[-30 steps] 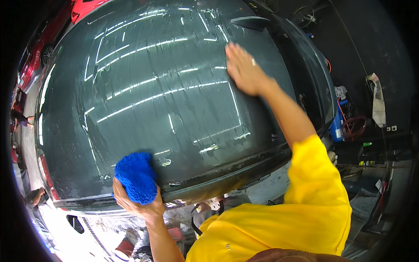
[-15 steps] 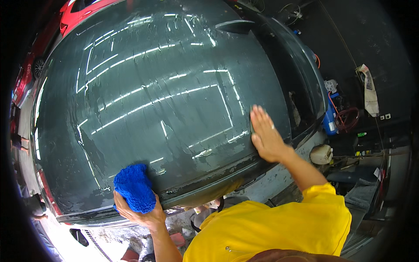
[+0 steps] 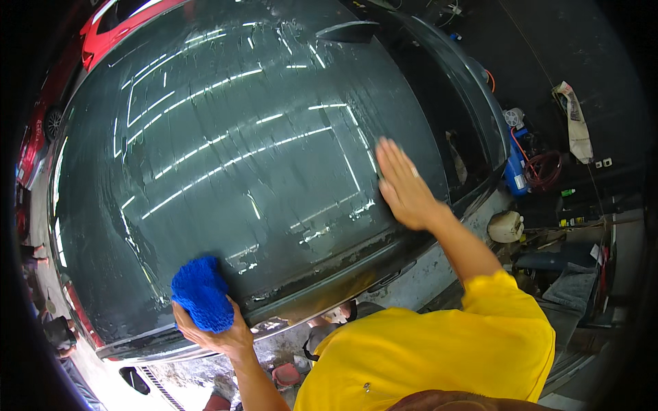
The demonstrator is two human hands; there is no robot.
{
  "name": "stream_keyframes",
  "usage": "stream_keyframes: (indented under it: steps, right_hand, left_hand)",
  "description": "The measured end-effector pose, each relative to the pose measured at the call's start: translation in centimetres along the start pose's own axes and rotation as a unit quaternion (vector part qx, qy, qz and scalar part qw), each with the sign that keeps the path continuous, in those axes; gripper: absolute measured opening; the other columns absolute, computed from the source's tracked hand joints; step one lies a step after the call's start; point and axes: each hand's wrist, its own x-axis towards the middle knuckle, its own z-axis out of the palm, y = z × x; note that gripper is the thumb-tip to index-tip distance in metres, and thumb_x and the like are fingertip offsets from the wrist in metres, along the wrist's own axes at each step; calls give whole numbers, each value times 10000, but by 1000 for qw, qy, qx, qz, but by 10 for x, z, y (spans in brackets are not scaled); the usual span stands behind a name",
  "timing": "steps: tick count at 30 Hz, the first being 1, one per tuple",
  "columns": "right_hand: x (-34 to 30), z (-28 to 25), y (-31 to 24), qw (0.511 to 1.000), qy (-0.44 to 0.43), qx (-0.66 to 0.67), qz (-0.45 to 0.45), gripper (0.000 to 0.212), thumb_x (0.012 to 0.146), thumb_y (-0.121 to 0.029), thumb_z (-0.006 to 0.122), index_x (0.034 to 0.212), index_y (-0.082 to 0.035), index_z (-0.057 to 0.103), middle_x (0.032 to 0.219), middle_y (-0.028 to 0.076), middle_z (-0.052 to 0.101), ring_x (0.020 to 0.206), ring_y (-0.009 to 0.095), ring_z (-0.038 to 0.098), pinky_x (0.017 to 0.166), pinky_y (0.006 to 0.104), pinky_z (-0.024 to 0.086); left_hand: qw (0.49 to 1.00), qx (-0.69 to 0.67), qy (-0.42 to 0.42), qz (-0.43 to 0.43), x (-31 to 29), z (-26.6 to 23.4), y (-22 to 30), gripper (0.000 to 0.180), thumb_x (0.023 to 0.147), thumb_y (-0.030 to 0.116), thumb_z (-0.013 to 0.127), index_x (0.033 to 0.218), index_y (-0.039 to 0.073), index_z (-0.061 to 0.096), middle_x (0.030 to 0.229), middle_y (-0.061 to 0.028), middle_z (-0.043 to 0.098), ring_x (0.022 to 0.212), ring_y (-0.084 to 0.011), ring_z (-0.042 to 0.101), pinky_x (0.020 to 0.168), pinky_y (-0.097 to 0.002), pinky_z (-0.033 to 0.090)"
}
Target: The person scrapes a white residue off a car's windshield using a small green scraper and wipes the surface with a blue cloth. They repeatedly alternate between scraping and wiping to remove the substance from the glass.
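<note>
A dark, wet car roof fills most of the view, with bright light streaks reflected on it. My left hand grips a blue shaggy wash mitt pressed against the roof's near edge at the lower left. My right hand lies flat on the roof at the right, fingers spread and holding nothing. My yellow sleeve comes in from the lower edge.
A red car stands beyond the dark one at the upper left. On the right are a blue machine with a red hose coil, a white canister, a hanging cloth and cluttered shelves. Wet ground shows below.
My right hand slid down the roof from its far part toward the near right side, staying flat. The left hand with the blue mitt stayed at the near edge.
</note>
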Motion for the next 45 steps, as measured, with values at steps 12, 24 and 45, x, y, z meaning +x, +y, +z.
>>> stream_keyframes:
  steps: [12,24,45]
  right_hand:
    - [257,9,106,994,12,46,95,689,1071,-432,201,1614,-7,187,1699,186,136,1577,334,105,1281,431,95]
    - [268,14,97,998,17,47,-41,617,1041,-272,325,1594,-5,262,1684,166,210,1573,283,154,1285,389,137]
    - [134,28,132,995,42,86,32,566,1024,-199,311,1542,20,378,1646,193,301,1549,308,234,1276,377,180]
  left_hand:
    - [1000,-11,6,-12,-3,8,-11,781,787,225,800,1453,4,456,1344,-217,557,1202,-426,539,1050,-544,396]
    - [994,-101,-22,-27,-16,8,-25,818,832,215,792,1515,17,388,1443,-206,489,1291,-383,517,1096,-510,404]
    - [988,-113,-45,-98,-31,1,-27,817,862,213,755,1534,-16,350,1459,-227,479,1295,-363,521,1121,-480,397]
